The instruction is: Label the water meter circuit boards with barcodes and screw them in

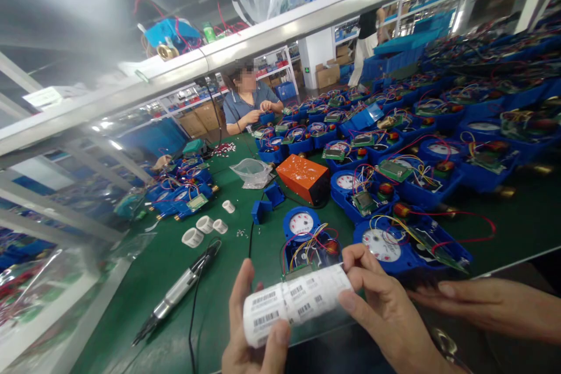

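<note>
My left hand (263, 333) is wrapped round a white roll of barcode labels (267, 312) at the bottom centre. A strip of labels runs from the roll to the right, and the fingers of my right hand (377, 298) pinch its far end. Just behind the labels lies a blue meter housing (301, 223) with a round dial, coloured wires and a green circuit board, partly hidden by the strip. Another blue meter (381, 244) sits behind my right hand.
Another person's hand (482, 304) is at the right edge. An electric screwdriver (182, 289), small white rolls (205, 224), an orange box (302, 178) and a plastic bag (252, 172) lie on the green table (153, 269). Many blue meters fill the right. A person (249, 99) sits across.
</note>
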The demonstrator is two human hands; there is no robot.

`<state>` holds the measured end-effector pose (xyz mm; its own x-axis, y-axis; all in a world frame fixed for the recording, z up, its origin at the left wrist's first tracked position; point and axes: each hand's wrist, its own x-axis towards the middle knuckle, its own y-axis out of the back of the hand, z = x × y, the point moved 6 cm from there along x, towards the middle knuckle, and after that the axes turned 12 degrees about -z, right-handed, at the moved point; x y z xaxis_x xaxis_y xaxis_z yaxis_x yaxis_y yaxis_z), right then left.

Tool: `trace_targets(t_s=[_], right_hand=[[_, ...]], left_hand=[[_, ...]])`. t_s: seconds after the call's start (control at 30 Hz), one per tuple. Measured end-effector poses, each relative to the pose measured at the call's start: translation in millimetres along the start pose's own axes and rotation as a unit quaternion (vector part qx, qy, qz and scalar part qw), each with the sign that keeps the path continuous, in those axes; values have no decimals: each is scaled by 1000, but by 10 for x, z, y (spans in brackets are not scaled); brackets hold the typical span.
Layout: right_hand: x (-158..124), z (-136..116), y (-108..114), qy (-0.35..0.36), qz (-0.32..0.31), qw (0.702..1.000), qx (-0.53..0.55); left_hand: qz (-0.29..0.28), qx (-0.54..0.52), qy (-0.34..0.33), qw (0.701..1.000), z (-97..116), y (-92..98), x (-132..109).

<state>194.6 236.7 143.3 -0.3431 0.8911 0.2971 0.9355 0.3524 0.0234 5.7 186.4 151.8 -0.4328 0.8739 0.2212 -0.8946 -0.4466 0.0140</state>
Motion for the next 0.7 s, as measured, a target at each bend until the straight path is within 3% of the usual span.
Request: trace_targets(t_s=[0.2, 0.5, 0.7], right_hand=[[-7, -19, 41, -6, 29, 1000, 7], [12, 13, 26, -10, 23, 1000, -9], [9, -19, 71, -13, 47, 999, 5]], left_hand=[[2, 29, 83, 996, -80, 65, -8], [-40, 43, 50, 997, -15, -55, 29], [0, 57, 35, 998, -16, 11, 41]])
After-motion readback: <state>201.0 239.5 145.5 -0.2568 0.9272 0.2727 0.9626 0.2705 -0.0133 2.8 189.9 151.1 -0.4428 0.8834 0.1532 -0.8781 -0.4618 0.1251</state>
